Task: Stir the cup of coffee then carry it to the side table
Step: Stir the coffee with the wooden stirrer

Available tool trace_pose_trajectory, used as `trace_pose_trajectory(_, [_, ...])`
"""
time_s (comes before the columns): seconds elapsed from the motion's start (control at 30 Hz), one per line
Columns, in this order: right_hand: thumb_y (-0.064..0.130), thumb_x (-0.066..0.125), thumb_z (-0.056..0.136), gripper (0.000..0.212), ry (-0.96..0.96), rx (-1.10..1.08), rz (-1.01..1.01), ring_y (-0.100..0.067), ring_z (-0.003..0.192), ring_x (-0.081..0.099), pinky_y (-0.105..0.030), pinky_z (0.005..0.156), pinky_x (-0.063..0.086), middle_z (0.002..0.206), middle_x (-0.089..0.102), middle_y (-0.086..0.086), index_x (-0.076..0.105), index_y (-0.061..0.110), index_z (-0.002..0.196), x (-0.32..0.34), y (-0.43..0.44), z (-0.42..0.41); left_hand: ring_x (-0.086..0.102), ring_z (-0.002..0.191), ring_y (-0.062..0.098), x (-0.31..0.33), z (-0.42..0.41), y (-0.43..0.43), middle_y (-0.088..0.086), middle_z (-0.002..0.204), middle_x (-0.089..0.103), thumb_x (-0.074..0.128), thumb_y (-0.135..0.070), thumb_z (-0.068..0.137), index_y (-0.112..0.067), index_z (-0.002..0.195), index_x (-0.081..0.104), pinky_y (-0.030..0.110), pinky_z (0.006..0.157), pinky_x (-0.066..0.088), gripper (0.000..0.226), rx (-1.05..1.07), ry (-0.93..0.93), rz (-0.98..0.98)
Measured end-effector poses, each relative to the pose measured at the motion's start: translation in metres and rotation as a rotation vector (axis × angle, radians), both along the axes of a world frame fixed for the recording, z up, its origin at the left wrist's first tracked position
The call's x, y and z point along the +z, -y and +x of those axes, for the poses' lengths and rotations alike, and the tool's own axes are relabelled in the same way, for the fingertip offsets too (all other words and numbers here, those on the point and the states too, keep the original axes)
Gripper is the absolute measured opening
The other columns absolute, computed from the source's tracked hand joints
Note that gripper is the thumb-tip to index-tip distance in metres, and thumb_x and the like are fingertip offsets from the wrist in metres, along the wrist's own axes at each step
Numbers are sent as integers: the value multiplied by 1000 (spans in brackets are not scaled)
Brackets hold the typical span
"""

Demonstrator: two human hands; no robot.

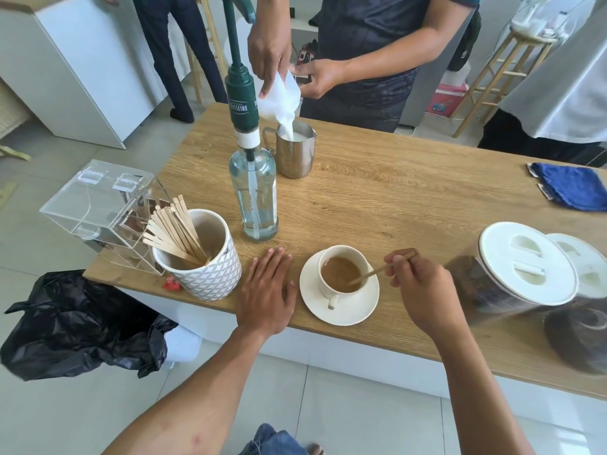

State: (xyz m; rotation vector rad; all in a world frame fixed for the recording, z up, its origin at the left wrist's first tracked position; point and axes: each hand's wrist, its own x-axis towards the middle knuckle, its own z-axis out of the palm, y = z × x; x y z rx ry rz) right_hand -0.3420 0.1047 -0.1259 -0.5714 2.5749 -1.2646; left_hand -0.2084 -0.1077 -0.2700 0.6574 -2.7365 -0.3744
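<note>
A pale wooden table (394,198) stands on a grey tiled floor, with a black rubbish bag (75,323) hanging off its near left corner. Close to the near edge, a white cup of coffee (341,272) sits on a white saucer (358,310), its handle turned toward the edge. The right hand (423,290) pinches a wooden stirrer (377,272) whose lower end dips into the coffee. The left hand (267,290) lies flat on the table with its fingers straight, just beside the saucer, holding nothing. Toward the near left corner a patterned mug (210,277) holds more sticks, with a clear acrylic box (98,205) behind it. A pump bottle (256,198) stands behind the left hand. At the far edge another person tips a white pouch (279,96) into a steel pitcher (295,156). A blue cloth (571,187) lies at the right edge, near the white-lidded jars (525,261).
</note>
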Motion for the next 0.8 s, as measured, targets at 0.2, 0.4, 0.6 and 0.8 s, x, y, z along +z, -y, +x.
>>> trace_pose_trajectory(0.2, [19,50,98,22,-14,72,-2,1,66,63,-12,59,45,76,71,13,66,29,88,0,1,2,28,149,17,0,1,1,0,157,40,35,-36,97,-18,146,47,43,122,21,54,1,16,-3])
trace_pose_trajectory(0.4, [20,49,99,20,-36,83,-16,4,69,62,-10,60,43,77,69,16,65,29,91,0,2,3,28,149,18,1,1,1,0,157,39,35,-36,97,-17,147,47,43,123,20,55,2,24,-1])
trace_pose_trajectory(0.6, [23,48,100,20,-30,15,-19,2,69,61,-15,59,43,79,68,17,65,29,93,-1,4,-1,30,148,18,2,0,0,0,156,40,36,-35,96,-17,146,48,42,123,20,54,4,8,0])
trace_pose_trajectory(0.8, [24,48,98,22,-45,-12,1,-6,66,63,-27,62,48,74,69,10,64,31,86,1,6,-3,29,149,17,3,-1,0,0,156,40,35,-36,97,-17,146,48,43,123,20,54,5,10,1])
